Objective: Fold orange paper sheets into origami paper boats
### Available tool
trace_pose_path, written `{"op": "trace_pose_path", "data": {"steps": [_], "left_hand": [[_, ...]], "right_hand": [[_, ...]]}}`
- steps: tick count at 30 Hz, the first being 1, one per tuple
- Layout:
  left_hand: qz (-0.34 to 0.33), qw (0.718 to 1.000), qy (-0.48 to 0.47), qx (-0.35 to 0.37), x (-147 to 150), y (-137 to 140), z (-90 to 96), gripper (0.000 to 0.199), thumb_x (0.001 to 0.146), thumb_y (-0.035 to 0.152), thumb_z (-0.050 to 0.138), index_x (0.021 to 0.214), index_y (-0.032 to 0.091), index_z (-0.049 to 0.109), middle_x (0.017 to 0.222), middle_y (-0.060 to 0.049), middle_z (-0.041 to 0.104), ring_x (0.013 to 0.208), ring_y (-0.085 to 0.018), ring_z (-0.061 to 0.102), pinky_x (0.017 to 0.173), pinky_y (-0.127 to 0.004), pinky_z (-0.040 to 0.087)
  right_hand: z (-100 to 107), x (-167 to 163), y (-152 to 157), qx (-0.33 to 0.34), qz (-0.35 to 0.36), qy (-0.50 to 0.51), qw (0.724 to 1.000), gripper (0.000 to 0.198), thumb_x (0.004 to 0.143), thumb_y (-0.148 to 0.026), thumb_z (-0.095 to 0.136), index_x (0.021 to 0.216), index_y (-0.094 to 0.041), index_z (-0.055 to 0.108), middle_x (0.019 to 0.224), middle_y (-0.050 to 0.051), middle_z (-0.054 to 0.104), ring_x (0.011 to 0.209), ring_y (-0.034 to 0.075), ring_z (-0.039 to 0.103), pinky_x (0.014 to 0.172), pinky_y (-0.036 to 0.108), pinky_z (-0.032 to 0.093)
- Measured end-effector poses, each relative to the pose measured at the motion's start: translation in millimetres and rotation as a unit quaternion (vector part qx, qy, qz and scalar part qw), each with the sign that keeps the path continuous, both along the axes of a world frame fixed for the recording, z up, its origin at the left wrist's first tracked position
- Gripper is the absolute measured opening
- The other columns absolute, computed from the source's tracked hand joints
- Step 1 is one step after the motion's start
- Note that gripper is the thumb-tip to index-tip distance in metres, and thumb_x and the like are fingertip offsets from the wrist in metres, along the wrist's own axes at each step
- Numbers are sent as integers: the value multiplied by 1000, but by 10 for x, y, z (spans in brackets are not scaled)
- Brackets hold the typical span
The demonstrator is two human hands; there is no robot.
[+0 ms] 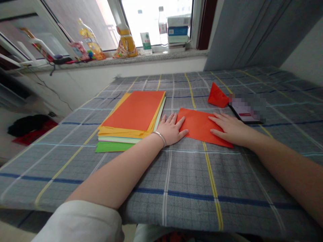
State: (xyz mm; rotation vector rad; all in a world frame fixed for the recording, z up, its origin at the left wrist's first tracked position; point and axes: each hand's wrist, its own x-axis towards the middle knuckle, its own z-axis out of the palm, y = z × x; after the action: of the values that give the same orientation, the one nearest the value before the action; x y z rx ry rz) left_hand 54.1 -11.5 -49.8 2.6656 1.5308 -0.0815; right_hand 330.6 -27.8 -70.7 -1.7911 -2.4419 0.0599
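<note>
An orange-red sheet of paper point(198, 126) lies flat on the plaid cloth. My left hand point(172, 130), with a silver bangle at the wrist, rests on its left end, fingers spread. On the right end lies my right hand point(228, 129), fingers stretched out and apart. Just left of my left hand is a stack of coloured paper point(136, 111), orange on top, with yellow, pale and green sheets showing beneath. Beyond my right hand stands a folded red paper piece point(217, 95).
A phone point(246, 111) with a partly blurred screen lies by the folded piece. The plaid cloth point(186, 181) covers the wide surface under everything. Along the windowsill point(156, 57) stand bottles, a green-and-white container point(145, 43) and stacked boxes point(178, 30). A grey curtain point(242, 37) hangs at right.
</note>
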Motion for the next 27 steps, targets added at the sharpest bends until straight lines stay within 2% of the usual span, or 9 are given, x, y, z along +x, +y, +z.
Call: {"op": "trace_pose_path", "data": {"steps": [3, 6, 9, 11, 14, 16, 20, 23, 27], "left_hand": [[4, 1000, 20, -3, -35, -4, 28, 70, 103, 55, 33, 159, 13, 30, 167, -18, 24, 157, -33, 18, 125, -59, 9], [-1, 999, 33, 7, -71, -17, 69, 62, 104, 45, 34, 157, 11, 34, 165, -16, 31, 154, -34, 24, 124, -59, 13], [6, 998, 25, 59, -88, -35, 105, 55, 103, 42, 40, 144, 6, 50, 151, -20, 50, 140, -36, 44, 118, -53, 29], [23, 995, 22, 98, -81, -41, 122, 54, 101, 48, 44, 127, 5, 63, 132, -22, 62, 127, -37, 53, 109, -50, 39], [40, 992, 11, 122, -61, -24, 134, 54, 95, 58, 51, 109, 8, 68, 116, -21, 65, 116, -37, 56, 100, -49, 44], [52, 993, -21, 100, -55, 9, 129, 50, 89, 59, 59, 103, 11, 66, 110, -18, 66, 111, -35, 59, 96, -47, 46], [87, 986, -138, 41, -63, 104, 86, 28, 85, 41, 68, 97, 18, 59, 93, -10, 68, 93, -27, 64, 85, -40, 51], [109, 952, -288, 2, -70, 172, 52, 13, 89, 23, 59, 101, 20, 54, 85, -4, 68, 79, -20, 64, 74, -33, 51], [163, 869, -461, -80, -77, 231, 66, 20, 91, 20, 55, 110, 20, 52, 77, 0, 64, 68, -15, 63, 60, -26, 48]], "right_hand": [[-55, 60, 47, 3, -39, -25, 999, 81, 93, -58, 38, 153, -4, 43, 159, 23, 39, 148, 35, 35, 122, 49, 29], [-23, 103, 56, 38, -45, -42, 997, 71, 94, -44, 37, 151, -1, 43, 151, 25, 50, 141, 35, 48, 117, 48, 37], [56, 128, 47, 34, -96, -36, 994, 68, 91, -26, 38, 154, -3, 37, 122, 28, 70, 109, 38, 70, 92, 52, 54], [96, 135, 44, 26, -123, -32, 992, 69, 90, -24, 38, 156, -2, 34, 110, 28, 73, 93, 39, 73, 80, 52, 56], [92, 138, 56, 72, -102, -15, 992, 70, 91, -35, 45, 152, -2, 40, 120, 28, 70, 99, 40, 71, 86, 54, 54], [52, 140, 74, 103, -77, 1, 992, 70, 89, -42, 49, 148, -5, 46, 126, 26, 68, 106, 41, 68, 93, 56, 51], [-13, 157, 107, 123, -59, 9, 991, 66, 89, -45, 50, 144, -9, 52, 127, 22, 68, 113, 39, 64, 99, 56, 48], [5, 163, 112, 118, -72, 14, 990, 66, 88, -46, 50, 142, -9, 55, 125, 21, 69, 112, 37, 65, 98, 53, 49], [63, 130, 91, 113, -76, 54, 989, 62, 86, -40, 52, 139, -8, 57, 116, 20, 71, 106, 36, 66, 94, 52, 51]]}}
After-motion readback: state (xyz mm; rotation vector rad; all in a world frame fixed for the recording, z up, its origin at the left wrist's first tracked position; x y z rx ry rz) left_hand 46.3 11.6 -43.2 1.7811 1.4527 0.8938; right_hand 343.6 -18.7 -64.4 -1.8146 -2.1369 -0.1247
